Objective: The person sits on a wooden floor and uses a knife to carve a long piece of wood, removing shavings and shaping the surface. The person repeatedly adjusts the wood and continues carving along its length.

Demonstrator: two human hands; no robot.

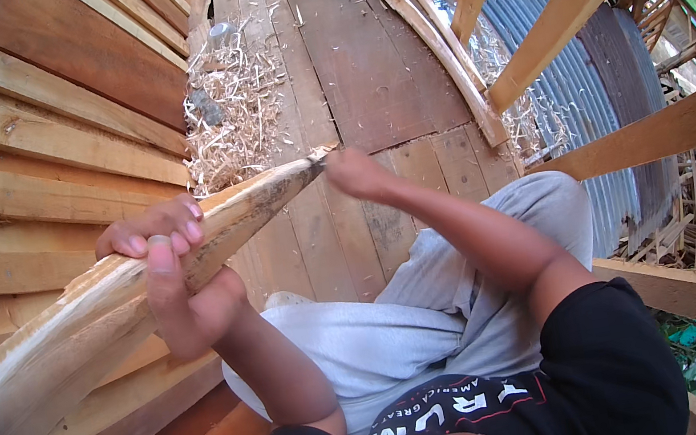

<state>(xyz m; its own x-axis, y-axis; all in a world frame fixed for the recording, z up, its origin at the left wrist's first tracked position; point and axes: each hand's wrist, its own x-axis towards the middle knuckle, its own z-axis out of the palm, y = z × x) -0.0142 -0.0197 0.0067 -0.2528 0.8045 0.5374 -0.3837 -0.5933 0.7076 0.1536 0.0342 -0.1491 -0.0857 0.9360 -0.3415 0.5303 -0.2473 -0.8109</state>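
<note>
one left hand (177, 310) grips rough timber (111, 316), right hand (355, 176) near its tip.

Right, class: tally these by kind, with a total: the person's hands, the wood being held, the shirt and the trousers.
Hands (left hand, right hand): 2
Held wood: 1
Black shirt: 1
Grey trousers: 1
Total: 5

A fisheye view looks steeply down from the person's head, close above the trousers (356, 333) at lower centre, with left hand (181, 274) and right hand (357, 175) near mid-frame and floor (360, 54) reaching the top edge.
</note>
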